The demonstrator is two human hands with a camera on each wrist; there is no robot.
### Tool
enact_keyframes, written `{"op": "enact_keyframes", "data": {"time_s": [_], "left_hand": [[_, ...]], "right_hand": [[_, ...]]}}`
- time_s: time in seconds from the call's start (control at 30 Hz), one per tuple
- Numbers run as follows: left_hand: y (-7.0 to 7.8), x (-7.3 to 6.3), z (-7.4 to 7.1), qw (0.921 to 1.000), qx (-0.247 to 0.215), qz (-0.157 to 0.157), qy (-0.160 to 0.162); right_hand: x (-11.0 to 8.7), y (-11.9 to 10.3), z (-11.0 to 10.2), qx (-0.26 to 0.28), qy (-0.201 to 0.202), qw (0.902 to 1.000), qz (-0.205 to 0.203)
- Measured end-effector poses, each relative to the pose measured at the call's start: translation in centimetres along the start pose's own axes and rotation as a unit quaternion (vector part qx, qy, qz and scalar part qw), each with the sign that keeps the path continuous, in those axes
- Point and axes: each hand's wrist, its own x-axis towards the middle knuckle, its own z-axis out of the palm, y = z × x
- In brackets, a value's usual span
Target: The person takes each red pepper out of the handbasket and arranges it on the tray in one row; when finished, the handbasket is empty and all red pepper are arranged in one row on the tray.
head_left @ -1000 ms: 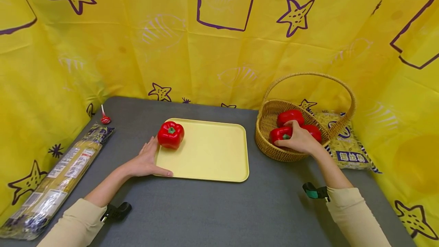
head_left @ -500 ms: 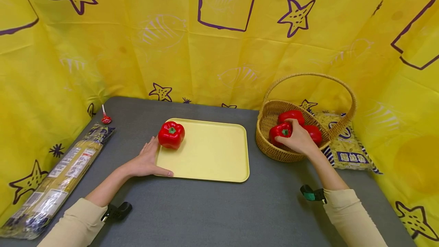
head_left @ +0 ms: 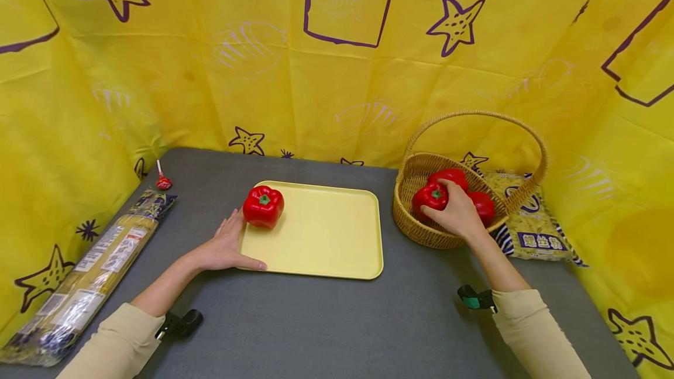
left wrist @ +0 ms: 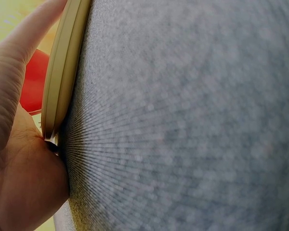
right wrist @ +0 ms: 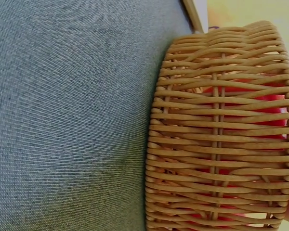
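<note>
A pale yellow tray (head_left: 326, 233) lies on the table, with one red bell pepper (head_left: 263, 207) standing on its left end. My left hand (head_left: 223, 247) rests against the tray's left front corner, fingers extended along the side and thumb at the front edge. Inside the wicker basket (head_left: 402, 215) at the right, my right hand (head_left: 458, 209) grips another red bell pepper (head_left: 429, 199), its green stem facing me. Two more red peppers (head_left: 481, 206) sit beside and behind that hand, partly hidden. In the right wrist view the basket's woven wall (right wrist: 221, 144) covers most of the peppers.
A long clear-wrapped pack of yellow noodles (head_left: 100, 268) lies along the table's left edge, with a red lollipop (head_left: 163, 182) beyond it. Behind the basket's right side is a yellow food bag (head_left: 539, 238). The basket's tall handle (head_left: 474, 113) arches above the peppers.
The pepper in my right hand has turned so its stem faces me more and has risen slightly. My right forearm has shifted a little left. The left hand and tray stay put.
</note>
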Motion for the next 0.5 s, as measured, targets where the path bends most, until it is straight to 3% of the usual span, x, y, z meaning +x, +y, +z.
{"op": "enact_keyframes", "data": {"time_s": [0.5], "left_hand": [[0.27, 0.02, -0.16, 1.0000, -0.003, -0.004, -0.003]], "right_hand": [[-0.49, -0.07, -0.36, 0.019, 0.000, 0.9997, 0.013]]}}
